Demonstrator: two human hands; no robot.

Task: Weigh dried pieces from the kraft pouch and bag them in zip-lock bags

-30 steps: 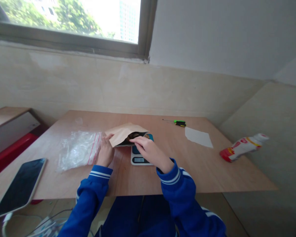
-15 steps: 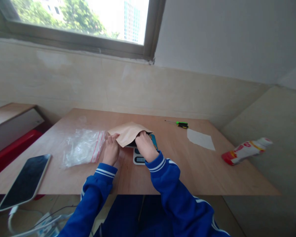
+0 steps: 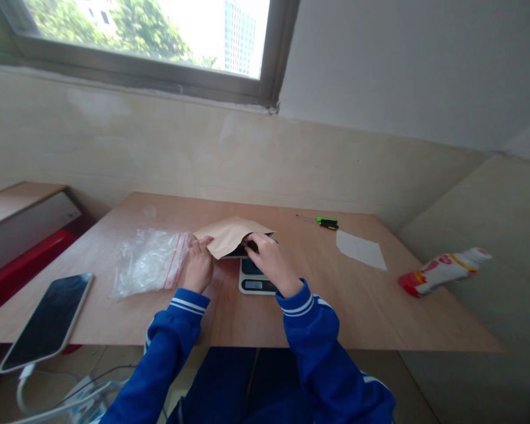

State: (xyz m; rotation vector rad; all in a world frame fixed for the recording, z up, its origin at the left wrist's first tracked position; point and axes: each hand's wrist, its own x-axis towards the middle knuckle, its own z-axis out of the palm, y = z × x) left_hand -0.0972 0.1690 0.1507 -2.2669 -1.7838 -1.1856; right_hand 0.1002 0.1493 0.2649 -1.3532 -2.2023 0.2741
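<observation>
A kraft paper pouch (image 3: 228, 236) lies tilted at the far end of a white digital kitchen scale (image 3: 256, 281), its mouth showing something dark inside. My left hand (image 3: 198, 265) pinches the pouch's left edge. My right hand (image 3: 265, 261) has its fingers at the pouch's mouth, gripping the lower lip. The dark contents are mostly hidden by the paper and those fingers. The scale's lit display faces me, just below my right wrist.
A ziplock plastic bag (image 3: 151, 263) lies left of my left hand on the plywood table (image 3: 362, 312). A phone (image 3: 48, 323) sits at the left edge. A screwdriver (image 3: 327, 222), white paper sheet (image 3: 361, 249) and fallen plastic bottle (image 3: 441, 272) lie to the right.
My right hand has drawn slightly rightward and back from the pouch's mouth, showing more of the scale. My left hand stays on the pouch. The view has shifted slightly.
</observation>
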